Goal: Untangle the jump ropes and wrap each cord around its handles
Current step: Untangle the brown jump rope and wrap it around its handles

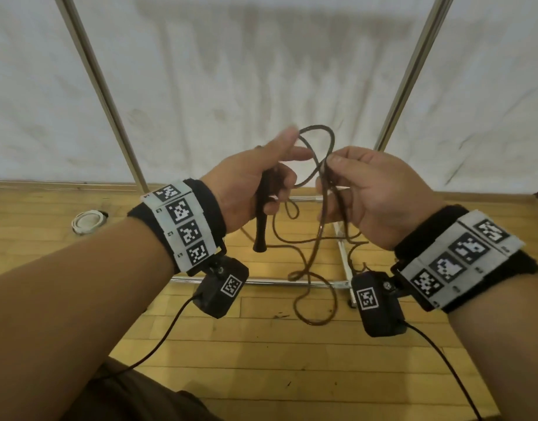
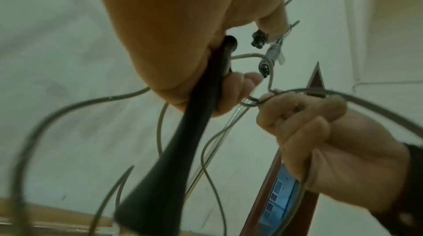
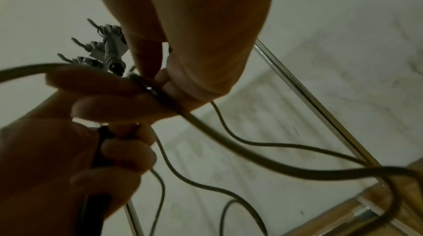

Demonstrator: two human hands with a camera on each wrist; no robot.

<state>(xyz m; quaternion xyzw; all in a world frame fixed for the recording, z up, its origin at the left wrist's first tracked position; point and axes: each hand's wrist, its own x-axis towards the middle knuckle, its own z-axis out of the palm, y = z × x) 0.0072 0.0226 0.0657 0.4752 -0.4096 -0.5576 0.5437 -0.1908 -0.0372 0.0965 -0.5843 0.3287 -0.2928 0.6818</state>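
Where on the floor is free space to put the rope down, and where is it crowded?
Bare wooden floor lies near the person, between the two wrist-camera cables. More lies left, between the white coil and the left hand. It is crowded under both hands: the cord hangs in loops over the metal frame bar, below the right hand.

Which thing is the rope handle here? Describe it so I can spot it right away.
Start at the left hand, raised in front of the white curtain. The handle is the black, rigid stick gripped in its curled lower fingers, pointing down and flaring at its bottom end. Unlike the thin brown cord looping between both hands, it is thick, straight and stiff.
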